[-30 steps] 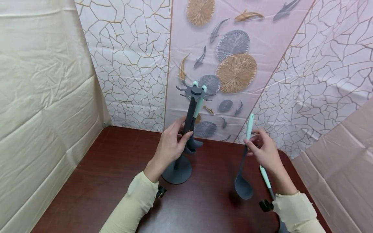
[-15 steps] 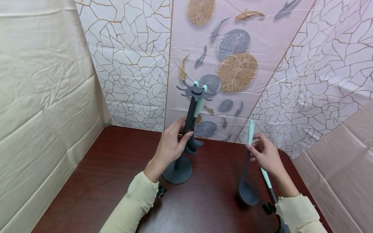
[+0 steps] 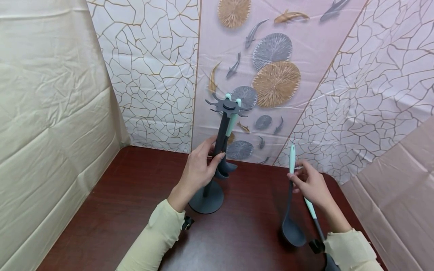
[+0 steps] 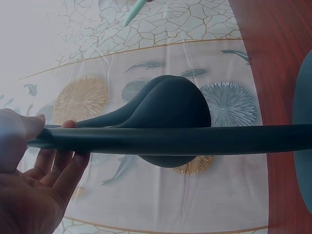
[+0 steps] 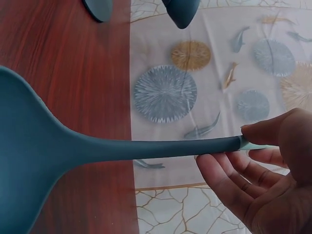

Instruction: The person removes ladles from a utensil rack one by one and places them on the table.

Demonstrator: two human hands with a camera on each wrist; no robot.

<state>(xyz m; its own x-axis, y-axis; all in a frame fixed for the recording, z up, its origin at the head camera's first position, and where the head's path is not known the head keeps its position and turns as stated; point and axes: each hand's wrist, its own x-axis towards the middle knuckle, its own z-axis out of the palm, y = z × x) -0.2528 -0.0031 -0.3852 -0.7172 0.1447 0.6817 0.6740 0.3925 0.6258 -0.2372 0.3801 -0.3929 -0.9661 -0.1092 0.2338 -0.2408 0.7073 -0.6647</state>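
Observation:
My left hand (image 3: 200,162) grips the dark post of a utensil stand (image 3: 206,199), with thumb and fingers around it. Two utensils with mint handles (image 3: 230,126) hang from the stand's hooked top, their dark bowls overlapping behind the post in the left wrist view. On the right, my right hand (image 3: 310,183) pinches a ladle (image 3: 293,231) where its mint handle meets the dark shaft. The ladle hangs upright, bowl down, close over the table. Seen from the right wrist, the thumb (image 5: 265,130) lies on top of the handle and the fingers below.
Another mint-handled utensil (image 3: 310,209) lies on the table's right side, partly hidden by the right forearm. The reddish-brown table (image 3: 112,226) ends at a patterned cloth backdrop (image 3: 156,75). Pale cloth walls (image 3: 57,131) stand on both sides.
My right hand has moved the ladle down, slightly to the right and nearer to me. The left hand and the stand have stayed in place.

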